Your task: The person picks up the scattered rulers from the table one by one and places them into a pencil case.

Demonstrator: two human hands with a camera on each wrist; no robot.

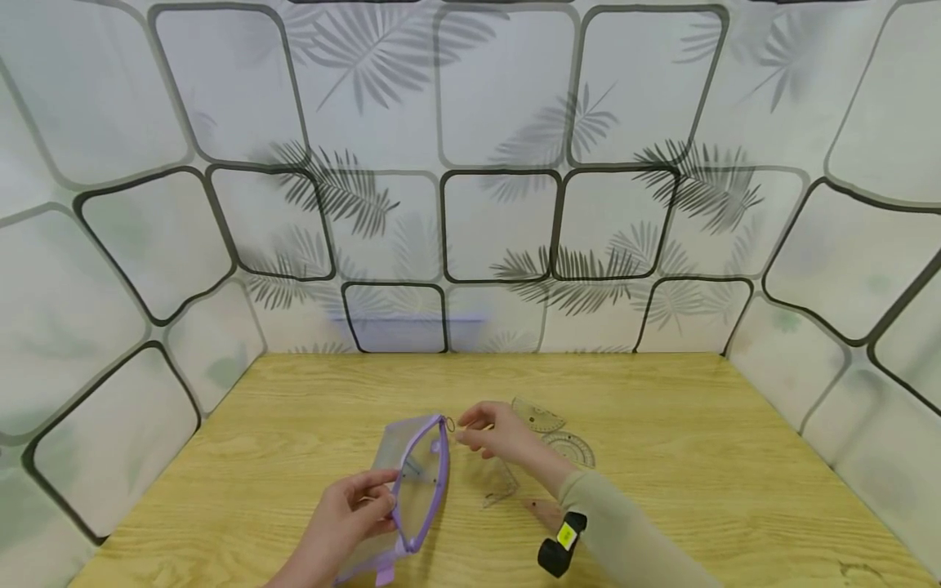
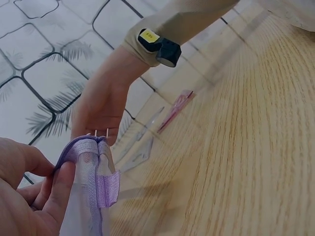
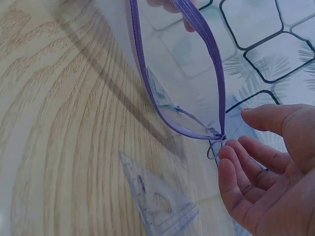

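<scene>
A translucent zip pouch (image 1: 390, 447) with purple edging stands unzipped on the table, its mouth gaping. My left hand (image 1: 353, 510) pinches the near side of its mouth between thumb and fingers; the left wrist view shows the purple edge (image 2: 74, 147) in that pinch. Close to the pouch's far end, by the small zipper-pull loop (image 3: 214, 149), is my right hand (image 3: 268, 174), fingers loosely bent and thumb apart, with nothing between them. Through the pouch's opening a clear triangular shape (image 3: 158, 91) shows. A clear set square (image 3: 160, 196) lies on the table below my right hand.
Two clear protractors, one farther back (image 1: 539, 416) and one nearer (image 1: 572, 449), lie beyond my right wrist. A pinkish flat piece (image 1: 542, 512) lies partly under my right forearm. Patterned cloth walls (image 1: 500, 220) enclose the wooden table (image 1: 662, 425) at the back and sides.
</scene>
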